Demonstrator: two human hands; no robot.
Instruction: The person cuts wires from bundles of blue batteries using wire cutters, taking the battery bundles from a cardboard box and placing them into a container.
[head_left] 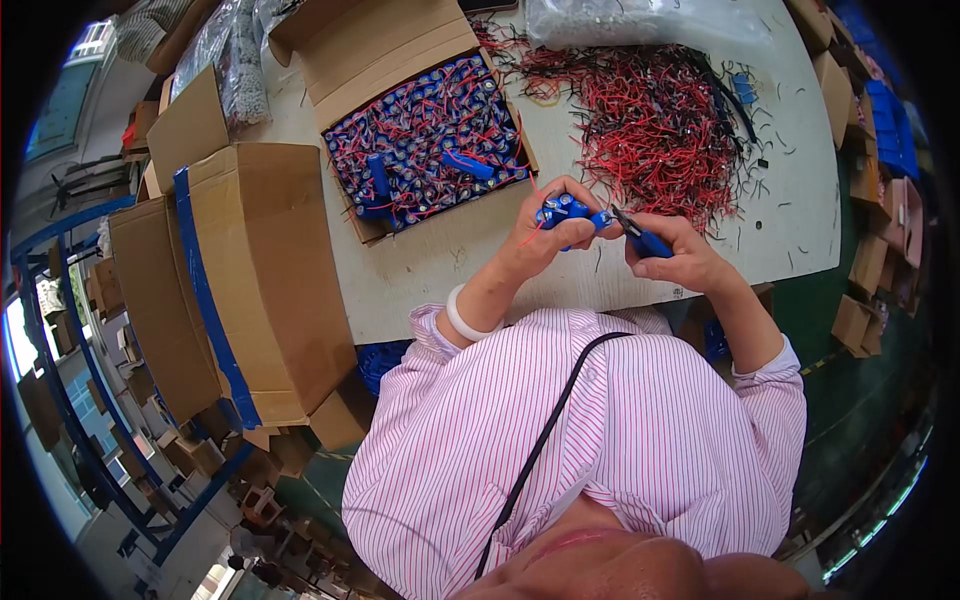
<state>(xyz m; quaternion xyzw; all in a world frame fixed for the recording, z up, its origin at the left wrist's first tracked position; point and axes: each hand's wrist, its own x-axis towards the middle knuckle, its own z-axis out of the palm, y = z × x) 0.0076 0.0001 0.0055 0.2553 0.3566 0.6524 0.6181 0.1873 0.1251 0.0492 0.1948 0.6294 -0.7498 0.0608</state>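
Observation:
My left hand (pixel 532 238) is closed around several small blue cylindrical battery cells (pixel 564 208), with a red wire sticking out from the bunch. In my right hand (pixel 692 258) is a pair of blue-handled cutting pliers (pixel 652 243), gripped around the handles. The jaws point left and meet the cells' right end, close to my left fingertips. Whether they touch a wire there is too small to tell. Both hands are just above the near part of the white table (pixel 450 270).
An open cardboard box (pixel 365 228) packed with blue cells and red wires stands ahead on the left. Beyond my right hand lies a heap of red and black wire pieces (pixel 655 130). A clear plastic bag (pixel 640 22) lies behind it. A large carton (pixel 270 270) stands at left.

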